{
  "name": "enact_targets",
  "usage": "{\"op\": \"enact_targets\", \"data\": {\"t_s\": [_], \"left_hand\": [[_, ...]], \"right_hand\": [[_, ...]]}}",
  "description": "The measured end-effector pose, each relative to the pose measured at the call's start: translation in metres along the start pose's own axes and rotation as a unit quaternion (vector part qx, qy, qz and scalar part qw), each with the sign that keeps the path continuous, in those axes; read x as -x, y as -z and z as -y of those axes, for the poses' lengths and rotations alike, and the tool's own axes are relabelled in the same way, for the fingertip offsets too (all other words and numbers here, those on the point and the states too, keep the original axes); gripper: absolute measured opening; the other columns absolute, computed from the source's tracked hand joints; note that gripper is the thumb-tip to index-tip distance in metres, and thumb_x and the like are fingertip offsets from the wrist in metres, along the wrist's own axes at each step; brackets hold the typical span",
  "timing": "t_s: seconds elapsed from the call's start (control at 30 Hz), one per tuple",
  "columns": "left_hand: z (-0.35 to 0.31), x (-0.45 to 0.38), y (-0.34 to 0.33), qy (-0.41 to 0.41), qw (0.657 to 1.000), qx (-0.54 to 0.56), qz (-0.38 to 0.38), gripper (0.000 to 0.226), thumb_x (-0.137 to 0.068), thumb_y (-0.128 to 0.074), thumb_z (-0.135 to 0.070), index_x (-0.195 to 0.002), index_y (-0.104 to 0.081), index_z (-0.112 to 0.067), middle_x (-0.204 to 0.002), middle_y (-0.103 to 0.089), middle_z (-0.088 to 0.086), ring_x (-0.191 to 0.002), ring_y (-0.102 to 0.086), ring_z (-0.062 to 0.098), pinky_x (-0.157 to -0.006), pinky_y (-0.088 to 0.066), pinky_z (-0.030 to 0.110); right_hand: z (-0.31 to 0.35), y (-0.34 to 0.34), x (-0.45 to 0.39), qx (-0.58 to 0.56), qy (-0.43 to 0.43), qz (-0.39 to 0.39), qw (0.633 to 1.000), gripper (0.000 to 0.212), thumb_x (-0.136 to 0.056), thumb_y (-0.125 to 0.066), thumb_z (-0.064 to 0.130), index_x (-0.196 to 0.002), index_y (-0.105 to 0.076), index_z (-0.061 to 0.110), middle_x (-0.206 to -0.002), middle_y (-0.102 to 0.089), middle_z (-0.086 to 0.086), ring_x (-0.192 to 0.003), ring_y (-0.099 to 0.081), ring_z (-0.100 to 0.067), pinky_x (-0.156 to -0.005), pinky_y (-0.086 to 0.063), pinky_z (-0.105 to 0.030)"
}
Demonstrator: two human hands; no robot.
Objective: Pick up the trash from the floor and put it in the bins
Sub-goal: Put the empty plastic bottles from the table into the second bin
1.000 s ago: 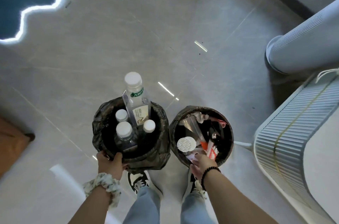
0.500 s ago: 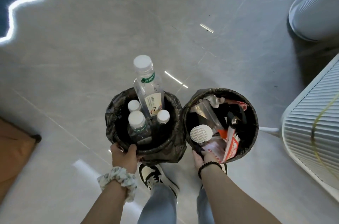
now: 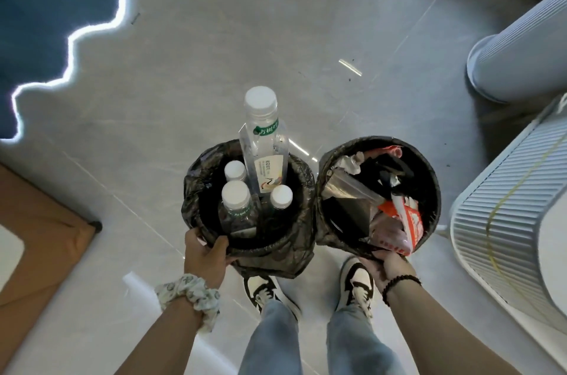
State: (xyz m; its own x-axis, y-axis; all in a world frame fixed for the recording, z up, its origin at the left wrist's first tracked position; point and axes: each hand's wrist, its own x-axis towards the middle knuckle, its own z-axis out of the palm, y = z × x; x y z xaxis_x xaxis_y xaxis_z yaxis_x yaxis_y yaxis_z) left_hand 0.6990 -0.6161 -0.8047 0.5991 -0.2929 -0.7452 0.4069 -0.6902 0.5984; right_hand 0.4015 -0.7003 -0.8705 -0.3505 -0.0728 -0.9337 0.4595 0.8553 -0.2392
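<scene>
Left hand (image 3: 205, 255) grips near rim of black-lined round bin (image 3: 196, 190), clear plastic white-capped bottles (image 3: 236, 206) just beyond fingers. Right hand (image 3: 387, 267) grips near rim of second black-lined bin (image 3: 429, 178), crumpled wrappers (image 3: 399, 221) inside.

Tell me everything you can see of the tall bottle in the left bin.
The tall bottle is clear plastic with a white screw cap, a green neck band and a pale label with a bird-like print. It stands roughly upright at the far side of the left bin, neck and shoulders well above the black-lined rim. Three shorter white-capped bottles crowd its near side. Neither hand touches it; the left hand grips the bin's near rim.
</scene>
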Motion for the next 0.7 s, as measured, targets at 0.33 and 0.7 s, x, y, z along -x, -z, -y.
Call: {"op": "enact_targets", "data": {"t_s": [0.33, 0.7], "left_hand": [[-0.154, 0.077, 0.090, -0.034, 0.999, 0.017, 0.023, 0.034, -0.090, -0.053, -0.002, -0.121, -0.037, -0.007, -0.116, -0.053, 0.020, -0.082, -0.067, 0.037, -0.062, -0.060, 0.044], [-0.276, 0.111, 0.188, -0.092, 0.995, 0.030, 0.036, 0.037, -0.088, -0.052, -0.005, -0.124, -0.042, -0.002, -0.114, -0.058, 0.028, -0.069, -0.070, 0.039, -0.063, -0.059, 0.049]], "right_hand": [[0.066, -0.040, 0.195, 0.105, 0.109, 0.047, 0.987, 0.028, -0.083, -0.049, -0.009, -0.110, -0.053, -0.002, -0.085, -0.066, -0.023, -0.071, -0.067, -0.033, -0.049, -0.058, -0.040], [0.081, -0.107, 0.370, 0.062, 0.137, 0.144, 0.978, 0.043, -0.081, -0.044, -0.013, -0.122, -0.053, -0.003, -0.109, -0.064, -0.023, -0.078, -0.066, -0.036, -0.047, -0.057, -0.033]]}}
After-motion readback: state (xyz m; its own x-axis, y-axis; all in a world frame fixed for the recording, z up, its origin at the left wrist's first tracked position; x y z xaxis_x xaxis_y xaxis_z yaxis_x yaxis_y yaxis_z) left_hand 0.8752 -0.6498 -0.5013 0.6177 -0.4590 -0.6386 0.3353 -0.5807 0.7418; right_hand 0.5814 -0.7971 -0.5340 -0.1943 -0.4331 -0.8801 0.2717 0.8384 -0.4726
